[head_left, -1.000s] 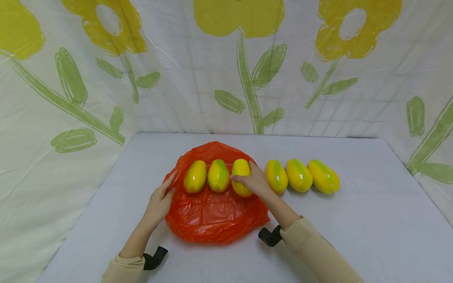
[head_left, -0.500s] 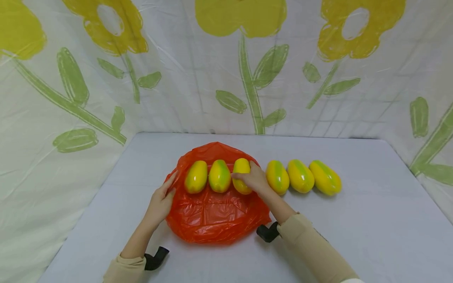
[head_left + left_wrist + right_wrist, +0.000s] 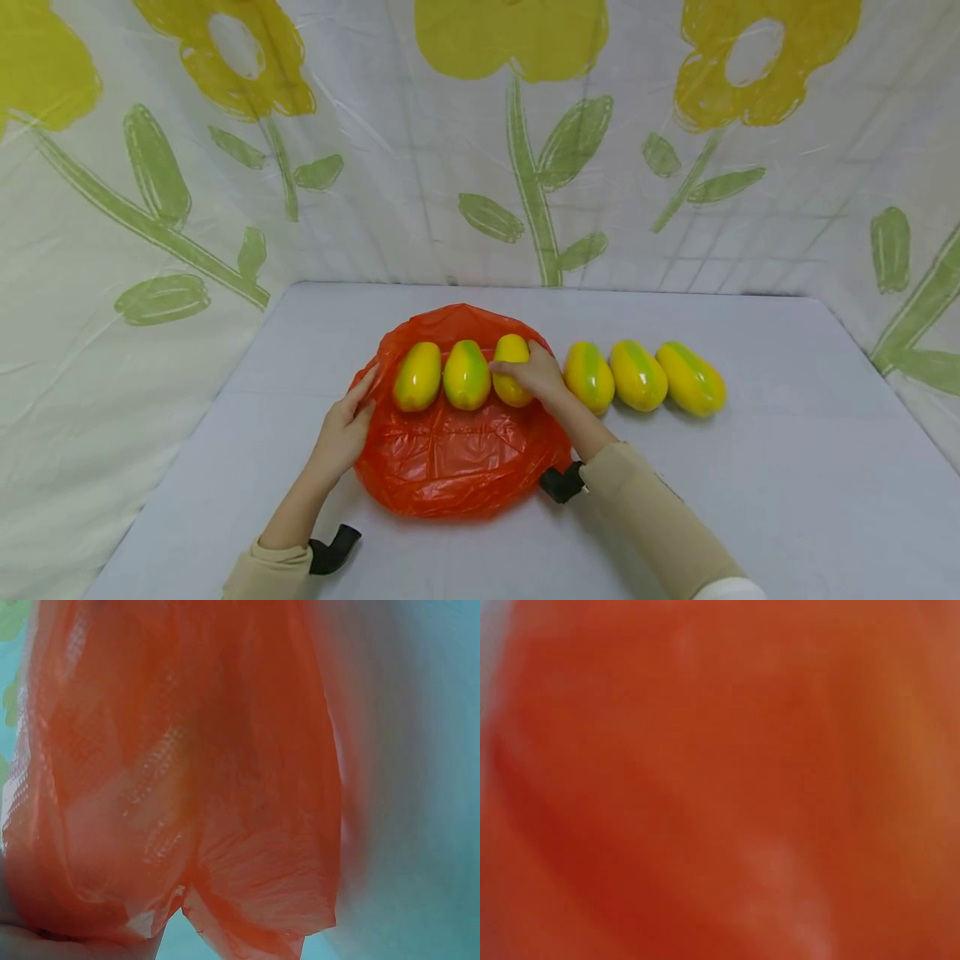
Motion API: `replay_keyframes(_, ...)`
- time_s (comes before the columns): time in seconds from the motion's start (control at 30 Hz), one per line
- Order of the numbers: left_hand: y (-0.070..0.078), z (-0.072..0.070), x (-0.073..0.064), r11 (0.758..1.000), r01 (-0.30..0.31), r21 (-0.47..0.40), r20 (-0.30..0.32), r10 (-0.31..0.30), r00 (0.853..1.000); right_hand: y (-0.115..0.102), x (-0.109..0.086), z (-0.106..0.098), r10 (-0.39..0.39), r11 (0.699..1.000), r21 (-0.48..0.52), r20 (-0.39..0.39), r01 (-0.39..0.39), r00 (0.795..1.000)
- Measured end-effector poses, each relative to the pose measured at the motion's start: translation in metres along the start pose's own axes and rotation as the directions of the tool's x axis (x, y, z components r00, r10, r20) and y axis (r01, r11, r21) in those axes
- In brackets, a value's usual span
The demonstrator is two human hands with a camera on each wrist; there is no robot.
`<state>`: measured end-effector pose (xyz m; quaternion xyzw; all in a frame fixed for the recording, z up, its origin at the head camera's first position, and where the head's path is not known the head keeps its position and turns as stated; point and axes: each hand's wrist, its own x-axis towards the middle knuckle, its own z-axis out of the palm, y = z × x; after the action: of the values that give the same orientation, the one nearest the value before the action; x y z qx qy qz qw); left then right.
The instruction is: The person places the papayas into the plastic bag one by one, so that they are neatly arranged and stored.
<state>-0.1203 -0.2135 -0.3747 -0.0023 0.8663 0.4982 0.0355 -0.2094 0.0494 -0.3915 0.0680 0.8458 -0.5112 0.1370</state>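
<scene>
A red plastic bag lies with its mouth spread wide on the table. Two yellow-green papayas rest side by side in it. My right hand grips a third papaya at the bag's right side, with the thumb across its front and fingers on its far right. At the left rim my left hand holds the bag between thumb and fingers. In the left wrist view the bag covers most of that hand. Blurred red plastic fills the right wrist view.
Three more papayas lie in a row on the white table, just right of my right hand. Black wrist pieces stick out from both forearms. A flower-printed curtain stands behind the table.
The gripped papaya has tilted or shifted slightly away from me with my right hand. My right forearm has moved a little left. The left hand stays at the bag's rim.
</scene>
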Motion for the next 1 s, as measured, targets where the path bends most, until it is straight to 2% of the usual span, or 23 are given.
replay_keyframes(0.3, -0.0010, 0.0018, 0.0009, 1.000, -0.008, -0.004, -0.002, 0.008, 1.000, 0.0044, 0.0064, 0.0037, -0.017, 1.000, 0.008, 0.003, 0.016, 1.000)
replay_keyframes(0.77, -0.0019, 0.0032, 0.0004, 1.000, 0.005, 0.001, -0.006, -0.005, 1.000, 0.0066, 0.0099, 0.0083, -0.138, 0.987, -0.082, 0.023, 0.140, 0.990)
replay_keyframes(1.0, -0.0007, 0.0031, 0.0008, 1.000, 0.003, 0.004, 0.002, -0.003, 1.000, 0.0046, 0.0069, 0.0065, -0.142, 0.984, -0.109, 0.013, 0.142, 0.990)
